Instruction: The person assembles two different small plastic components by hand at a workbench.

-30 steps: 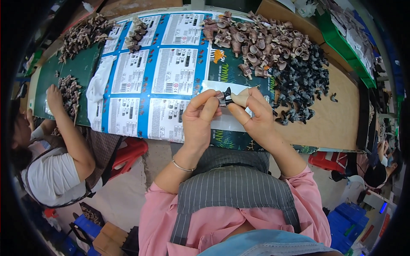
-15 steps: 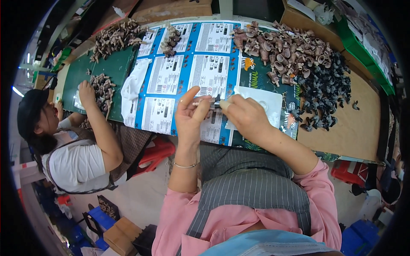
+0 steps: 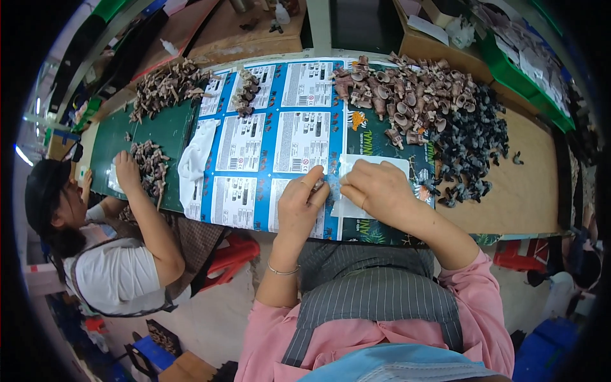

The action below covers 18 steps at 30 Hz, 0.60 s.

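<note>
My left hand [image 3: 300, 205] is closed over the printed sheet near the table's front edge. A small toy animal piece [image 3: 317, 186] shows pale between its fingertips, mostly hidden by them. Just to the right, my right hand [image 3: 385, 191] rests over a white plastic sheet [image 3: 382, 162], fingers curled in a pinch; whatever is in them is hidden. Farther back on the right lie a heap of brown hollow toy animal body parts [image 3: 407, 95] and a heap of black and grey toy parts [image 3: 474, 146].
A co-worker [image 3: 108, 254] sits at the left, one hand by a pile of small toy parts [image 3: 149, 165]. A white cloth [image 3: 196, 167] lies on the printed sheet [image 3: 237, 143]. Behind it stands a row of joined figures [image 3: 245, 92]. A green bin [image 3: 525, 86] edges the right.
My hands have come apart; before, they met at a small pale and dark toy. The right hand is now lower over the white sheet. The whole view has tilted upward.
</note>
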Each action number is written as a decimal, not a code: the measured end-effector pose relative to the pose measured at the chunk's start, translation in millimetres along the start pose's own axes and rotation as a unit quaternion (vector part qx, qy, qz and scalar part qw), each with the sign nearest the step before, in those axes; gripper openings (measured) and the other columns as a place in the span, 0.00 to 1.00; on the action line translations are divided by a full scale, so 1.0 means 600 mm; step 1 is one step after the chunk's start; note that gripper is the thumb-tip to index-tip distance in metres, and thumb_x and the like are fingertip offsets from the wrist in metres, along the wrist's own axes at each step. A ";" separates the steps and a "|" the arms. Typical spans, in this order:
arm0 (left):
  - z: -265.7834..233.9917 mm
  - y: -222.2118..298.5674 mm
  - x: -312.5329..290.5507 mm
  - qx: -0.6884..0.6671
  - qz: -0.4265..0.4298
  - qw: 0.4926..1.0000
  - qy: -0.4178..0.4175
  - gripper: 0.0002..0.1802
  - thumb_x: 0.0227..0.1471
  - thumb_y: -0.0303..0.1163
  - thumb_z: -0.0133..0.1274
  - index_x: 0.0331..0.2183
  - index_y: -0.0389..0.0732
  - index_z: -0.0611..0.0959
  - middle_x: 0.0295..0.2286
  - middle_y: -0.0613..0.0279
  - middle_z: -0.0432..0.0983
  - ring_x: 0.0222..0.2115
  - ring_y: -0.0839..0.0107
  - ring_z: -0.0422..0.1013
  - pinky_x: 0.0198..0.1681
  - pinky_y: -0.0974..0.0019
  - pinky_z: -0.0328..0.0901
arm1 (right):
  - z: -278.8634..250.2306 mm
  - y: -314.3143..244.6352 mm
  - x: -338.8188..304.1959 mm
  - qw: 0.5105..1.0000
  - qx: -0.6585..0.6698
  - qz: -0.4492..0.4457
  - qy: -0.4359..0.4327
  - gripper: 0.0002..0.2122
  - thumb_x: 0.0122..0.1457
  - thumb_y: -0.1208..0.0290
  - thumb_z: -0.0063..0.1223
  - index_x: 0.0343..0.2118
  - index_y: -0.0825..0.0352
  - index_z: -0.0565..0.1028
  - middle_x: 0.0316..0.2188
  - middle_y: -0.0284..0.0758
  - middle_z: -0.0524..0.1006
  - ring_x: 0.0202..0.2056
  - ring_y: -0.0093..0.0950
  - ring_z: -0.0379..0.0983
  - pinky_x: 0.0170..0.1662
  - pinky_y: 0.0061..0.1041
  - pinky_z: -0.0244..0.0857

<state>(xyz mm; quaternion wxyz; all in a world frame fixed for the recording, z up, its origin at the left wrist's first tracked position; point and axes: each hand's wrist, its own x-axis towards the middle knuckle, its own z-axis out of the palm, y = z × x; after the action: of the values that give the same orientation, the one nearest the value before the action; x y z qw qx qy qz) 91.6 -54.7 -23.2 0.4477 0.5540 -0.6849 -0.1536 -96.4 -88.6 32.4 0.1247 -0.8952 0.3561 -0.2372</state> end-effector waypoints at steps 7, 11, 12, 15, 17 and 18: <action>0.001 -0.026 -0.021 -0.009 -0.025 0.999 -0.019 0.24 0.39 0.24 0.61 0.44 0.39 0.81 0.28 0.54 0.78 0.28 0.58 0.73 0.32 0.61 0.68 | 0.062 -0.001 0.069 0.990 0.075 -0.117 0.020 0.08 0.47 0.71 0.55 0.28 0.62 0.69 0.30 0.34 0.67 0.33 0.32 0.71 0.34 0.32 0.62; 0.008 -0.027 -0.025 -0.004 -0.047 0.999 -0.013 0.22 0.39 0.25 0.63 0.42 0.39 0.82 0.23 0.54 0.74 0.25 0.59 0.72 0.27 0.61 0.66 | 0.058 0.007 0.072 0.988 0.079 -0.129 -0.004 0.07 0.47 0.72 0.55 0.29 0.63 0.69 0.28 0.34 0.66 0.31 0.33 0.70 0.33 0.32 0.63; 0.008 -0.028 -0.021 -0.004 -0.053 0.999 -0.014 0.22 0.39 0.25 0.63 0.42 0.39 0.82 0.23 0.54 0.74 0.25 0.59 0.72 0.27 0.61 0.66 | 0.062 0.015 0.076 0.986 0.107 -0.129 0.014 0.07 0.48 0.72 0.56 0.27 0.63 0.69 0.27 0.34 0.66 0.30 0.33 0.70 0.32 0.31 0.63; 0.005 -0.029 -0.018 -0.021 -0.086 0.996 -0.016 0.06 0.45 0.23 0.60 0.30 0.36 0.80 0.21 0.57 0.76 0.21 0.67 0.74 0.25 0.69 0.66 | 0.055 0.020 0.079 0.980 0.141 -0.137 0.018 0.06 0.47 0.73 0.56 0.28 0.63 0.70 0.26 0.34 0.66 0.29 0.33 0.70 0.30 0.31 0.63; 0.003 -0.020 -0.015 -0.006 -0.087 0.996 -0.020 0.07 0.45 0.24 0.60 0.30 0.36 0.80 0.21 0.56 0.76 0.22 0.67 0.74 0.26 0.69 0.66 | 0.058 0.020 0.074 0.980 0.129 -0.148 0.024 0.07 0.45 0.76 0.54 0.29 0.62 0.70 0.26 0.33 0.66 0.29 0.34 0.70 0.30 0.31 0.63; 0.002 -0.017 -0.015 0.007 -0.083 0.996 -0.022 0.07 0.45 0.24 0.61 0.30 0.36 0.81 0.22 0.56 0.76 0.22 0.67 0.75 0.26 0.69 0.66 | 0.063 0.020 0.077 0.980 0.133 -0.147 0.023 0.07 0.45 0.76 0.54 0.29 0.62 0.70 0.26 0.33 0.66 0.29 0.34 0.70 0.30 0.31 0.63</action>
<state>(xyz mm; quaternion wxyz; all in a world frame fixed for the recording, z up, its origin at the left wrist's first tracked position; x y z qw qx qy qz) 97.0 -50.8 -35.1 0.4145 0.6087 -0.6469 -0.1979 -54.6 -127.4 10.8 0.1988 -0.9074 0.1887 -0.3185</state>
